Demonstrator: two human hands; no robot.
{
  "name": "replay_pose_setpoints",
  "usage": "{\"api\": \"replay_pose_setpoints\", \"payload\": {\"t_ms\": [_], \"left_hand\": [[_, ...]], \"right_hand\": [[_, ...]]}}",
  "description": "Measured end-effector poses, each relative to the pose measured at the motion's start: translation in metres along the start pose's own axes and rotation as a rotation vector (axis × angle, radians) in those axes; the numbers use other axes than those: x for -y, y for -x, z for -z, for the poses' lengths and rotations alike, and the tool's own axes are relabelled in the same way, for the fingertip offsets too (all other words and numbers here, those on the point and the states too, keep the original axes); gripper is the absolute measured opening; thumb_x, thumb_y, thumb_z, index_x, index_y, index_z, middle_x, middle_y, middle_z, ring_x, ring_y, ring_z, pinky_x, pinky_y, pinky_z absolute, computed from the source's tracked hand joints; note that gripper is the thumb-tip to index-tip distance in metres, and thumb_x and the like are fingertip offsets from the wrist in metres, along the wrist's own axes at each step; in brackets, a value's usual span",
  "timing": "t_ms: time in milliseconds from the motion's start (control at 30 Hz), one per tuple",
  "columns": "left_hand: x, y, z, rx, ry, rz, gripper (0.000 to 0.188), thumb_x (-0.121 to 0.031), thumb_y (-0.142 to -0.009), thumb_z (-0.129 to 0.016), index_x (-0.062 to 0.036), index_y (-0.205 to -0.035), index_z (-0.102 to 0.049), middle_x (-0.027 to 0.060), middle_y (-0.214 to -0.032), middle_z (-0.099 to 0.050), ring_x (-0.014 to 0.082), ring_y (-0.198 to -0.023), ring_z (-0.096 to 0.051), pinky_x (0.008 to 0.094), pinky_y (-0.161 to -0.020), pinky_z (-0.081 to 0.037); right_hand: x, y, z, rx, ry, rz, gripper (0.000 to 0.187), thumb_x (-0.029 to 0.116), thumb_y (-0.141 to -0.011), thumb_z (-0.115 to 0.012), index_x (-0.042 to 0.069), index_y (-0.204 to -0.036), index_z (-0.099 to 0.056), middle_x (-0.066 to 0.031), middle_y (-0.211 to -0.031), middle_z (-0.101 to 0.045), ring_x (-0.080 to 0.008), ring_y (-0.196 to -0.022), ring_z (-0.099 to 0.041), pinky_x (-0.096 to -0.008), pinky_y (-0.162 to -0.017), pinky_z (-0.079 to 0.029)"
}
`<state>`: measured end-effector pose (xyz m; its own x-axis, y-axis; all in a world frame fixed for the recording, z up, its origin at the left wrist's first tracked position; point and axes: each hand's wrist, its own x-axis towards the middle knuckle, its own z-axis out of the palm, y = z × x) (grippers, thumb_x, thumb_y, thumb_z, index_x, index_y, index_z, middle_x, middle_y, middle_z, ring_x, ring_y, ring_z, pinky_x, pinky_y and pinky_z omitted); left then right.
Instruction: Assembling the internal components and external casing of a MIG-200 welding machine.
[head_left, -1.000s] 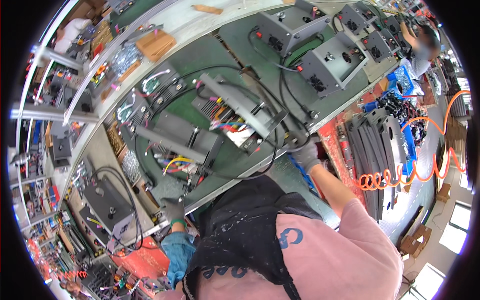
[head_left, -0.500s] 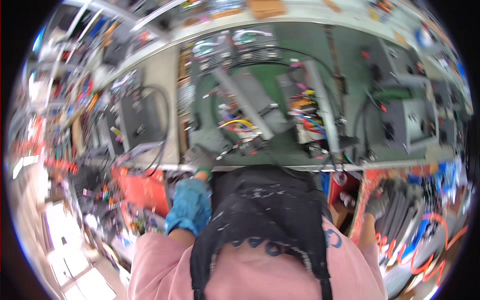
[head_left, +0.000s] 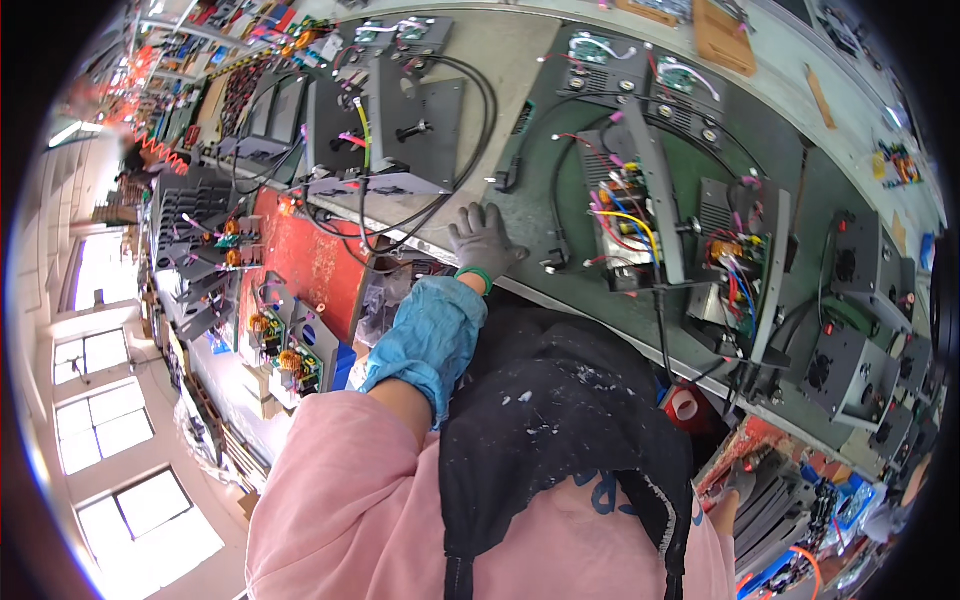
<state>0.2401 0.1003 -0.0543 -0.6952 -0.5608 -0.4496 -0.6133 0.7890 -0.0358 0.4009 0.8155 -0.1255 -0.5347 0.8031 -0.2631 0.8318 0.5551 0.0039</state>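
Evidently, work is only part done on the two units that lie uncovered on the green work surface [head_left: 545, 135], which serves as the landmark here. In the left open unit [head_left: 632, 240] and the right open unit [head_left: 730, 285], both right of that surface's middle, coloured wires and components are exposed. Fitting of parts seems well advanced, while closing up appears to be left undone; whether every wire is connected cannot be told.

At the near left edge of the green work surface, the left hand [head_left: 485, 242] is laid palm down with fingers spread, and nothing is grasped by it. Below the surface's near right corner, the right hand [head_left: 742, 478] is seen close to a stack of grey panels [head_left: 775, 515]; it is too small and partly hidden, so whether anything is gripped cannot be told.

Two circuit-board assemblies [head_left: 606, 62] are counted along the far side of the green work surface, and two black cable ends [head_left: 507, 180] near its left side. At its right end, at least four grey fan housings [head_left: 838, 368] are counted. Left of it, one large grey housing [head_left: 435, 135] is stood open beside looped black cables [head_left: 488, 120], and one red panel [head_left: 310, 255] is seen lower down.
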Motion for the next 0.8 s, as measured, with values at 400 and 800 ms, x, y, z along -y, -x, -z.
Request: {"api": "replay_pose_setpoints", "payload": {"t_ms": [400, 800], "left_hand": [[0.098, -0.041, -0.042, -0.210, 0.142, -0.162, 0.067, -0.043, -0.096, -0.049, -0.0079, -0.150, -0.031, 0.0226, -0.157, -0.023, 0.0399, -0.146, -0.020, 0.0469, -0.119, -0.018], [0.091, -0.090, -0.017, -0.194, 0.185, -0.611, 0.043, -0.010, -0.083, -0.058, -0.0034, -0.125, -0.054, 0.0155, -0.124, -0.054, 0.0326, -0.119, -0.052, 0.0438, -0.096, -0.048]], "right_hand": [[0.051, 0.065, 0.029, 0.284, -1.089, -0.137, 0.041, 0.045, -0.091, -0.064, 0.014, -0.118, -0.056, -0.0053, -0.084, -0.063, -0.0182, -0.063, -0.061, -0.0312, -0.051, -0.049], [0.157, 0.213, 0.087, 0.286, -1.197, 0.080, 0.036, 0.043, -0.093, -0.061, 0.007, -0.098, -0.060, -0.0031, -0.073, -0.059, -0.0144, -0.061, -0.059, -0.0295, -0.052, -0.050]]}}
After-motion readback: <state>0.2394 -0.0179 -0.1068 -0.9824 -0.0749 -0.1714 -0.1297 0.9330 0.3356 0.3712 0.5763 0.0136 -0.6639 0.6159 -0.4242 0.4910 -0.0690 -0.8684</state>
